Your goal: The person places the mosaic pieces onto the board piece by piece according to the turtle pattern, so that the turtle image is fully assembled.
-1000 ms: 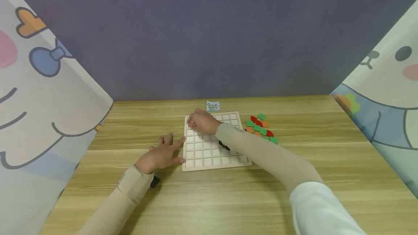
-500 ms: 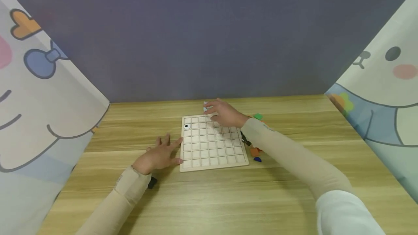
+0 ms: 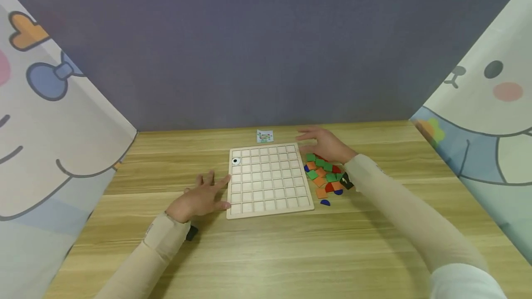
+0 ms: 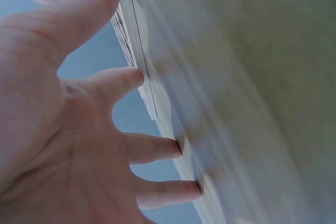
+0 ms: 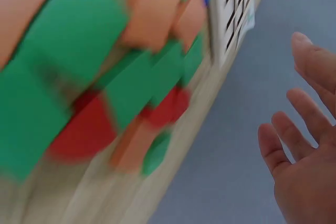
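A pale wooden grid board (image 3: 269,180) lies on the table, its cells bare except for a white round eye piece (image 3: 236,161) with a black dot near the upper left corner. My left hand (image 3: 200,201) is spread at the board's left edge, thumb and index fingertip touching it. In the left wrist view the other fingertips (image 4: 190,188) rest on the table. My right hand (image 3: 326,144) is above the far end of a pile of coloured tiles (image 3: 328,167), fingers extended and holding nothing. Green and orange squares with red and blue rounded pieces make up the pile.
A small printed card (image 3: 264,136) lies behind the board, near the dark back wall (image 3: 266,50). One blue half-round piece (image 3: 325,202) sits apart in front of the pile. Cartoon-printed cloth panels flank the wooden table (image 3: 266,253).
My right hand has left the board's upper left, uncovering the eye piece there. It has passed across the board's far edge to above the tile pile. The left hand holds its place.
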A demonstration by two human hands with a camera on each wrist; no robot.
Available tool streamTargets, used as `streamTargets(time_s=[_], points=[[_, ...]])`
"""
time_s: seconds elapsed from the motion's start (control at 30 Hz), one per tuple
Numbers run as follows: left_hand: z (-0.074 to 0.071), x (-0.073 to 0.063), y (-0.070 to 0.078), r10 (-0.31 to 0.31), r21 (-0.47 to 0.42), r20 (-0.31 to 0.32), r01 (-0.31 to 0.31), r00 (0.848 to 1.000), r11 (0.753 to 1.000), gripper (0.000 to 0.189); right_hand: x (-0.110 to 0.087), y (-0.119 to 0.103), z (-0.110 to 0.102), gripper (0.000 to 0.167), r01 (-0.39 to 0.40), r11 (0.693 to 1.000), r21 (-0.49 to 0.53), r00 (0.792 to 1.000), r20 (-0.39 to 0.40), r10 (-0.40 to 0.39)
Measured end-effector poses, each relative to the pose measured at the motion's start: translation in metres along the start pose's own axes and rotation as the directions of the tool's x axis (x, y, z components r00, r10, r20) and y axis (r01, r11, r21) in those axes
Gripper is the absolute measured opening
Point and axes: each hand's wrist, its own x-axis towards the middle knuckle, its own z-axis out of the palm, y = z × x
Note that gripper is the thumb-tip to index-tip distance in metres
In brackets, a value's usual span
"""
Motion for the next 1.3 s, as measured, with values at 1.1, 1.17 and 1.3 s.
streamTargets(time_s=[1.1, 1.17, 1.3], points=[[0.001, 0.001, 0.0, -0.005, 0.001, 0.005, 0.005, 1.0, 1.0, 0.083, -0.03, 0.07, -0.016, 0.028, -0.175, 0.983, -0.055, 0.984, -0.053, 0.172], [0.001, 0.001, 0.0, -0.006, 0.004, 0.003, 0.006, 1.0, 1.0, 0.083, -0.028, 0.071, -0.015, 0.027, -0.202, 0.978, -0.061, 0.978, -0.069, 0.197], [0.001, 0.001, 0.001, -0.009, 0.006, 0.007, 0.009, 1.0, 1.0, 0.083, -0.025, 0.072, -0.013, 0.026, -0.249, 0.966, -0.076, 0.966, -0.085, 0.242]])
